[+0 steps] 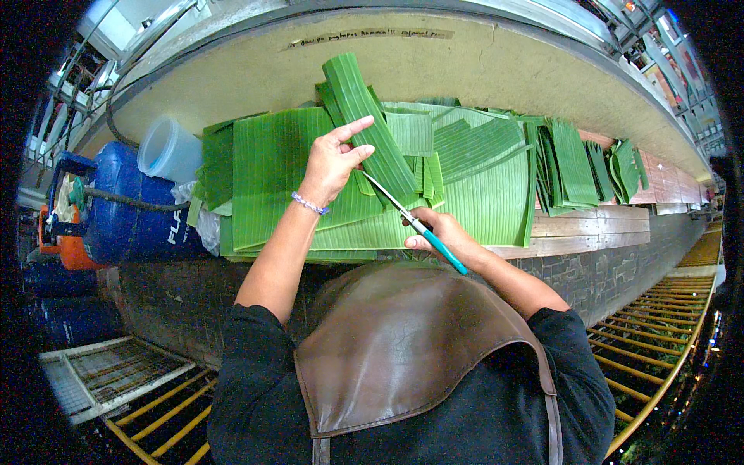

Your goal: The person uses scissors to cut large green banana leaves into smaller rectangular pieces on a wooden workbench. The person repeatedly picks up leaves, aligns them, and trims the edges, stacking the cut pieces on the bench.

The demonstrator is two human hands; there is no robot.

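Note:
My left hand (335, 161) pinches a long, curled piece of banana leaf (372, 128) by its left edge, thumb and forefinger against it, and holds it up at a slant. In my right hand (449, 236) is a knife (422, 227) with a teal handle. Its narrow blade points up and left, along the lower left edge of the held leaf; whether it touches cannot be made out. Beneath both hands lie broad, flat banana leaf sheets (283, 163), overlapping, with smaller cut pieces (408, 133) on top.
More leaf pieces (573, 167) are stacked to the right on a wooden bench (581, 231). At the left stand a blue drum (128, 209) and a translucent bucket (170, 151). A cream wall (480, 62) closes the far side. Yellow metal bars (647, 349) run at lower right.

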